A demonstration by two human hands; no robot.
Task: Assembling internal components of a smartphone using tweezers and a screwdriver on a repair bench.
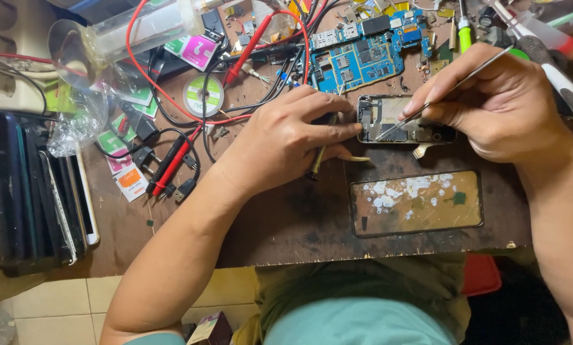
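Fingers first: on my right hand [497, 105] they're pinched around thin metal tweezers [452, 89], held like a pen, with the tip down inside the open phone frame [401, 119]. My left hand [286, 144] has its fingers curled, fingertips [353, 131] pressed against the frame's left edge, pinning it down. Looks like there's a slim dark tool tucked under that palm, poking out toward the near side, but I can't tell for sure if the fingers are actually gripping it.

So the frame sits mid-bench, right between both hands, a bit toward the far side. A small tan flex strip hangs off its near edge.

Just near of it lies a glass panel [417, 203], flat, with white glue patches scattered on it. Doesn't touch the frame.

Far side, just past the frame, is a blue circuit board [363, 54]. Left of that, a little roll of solder wire [203, 96], and red and black probe leads [171, 163] looping all over the bench [280, 223]. Far left corner has a clear plastic bottle on its side. Left edge: a stack of phones [37, 191] standing on their sides, packed together. Far right there's a white-handled tool and some screwdrivers, partly behind my right hand.

Bench is worn brown board, pretty messy overall.
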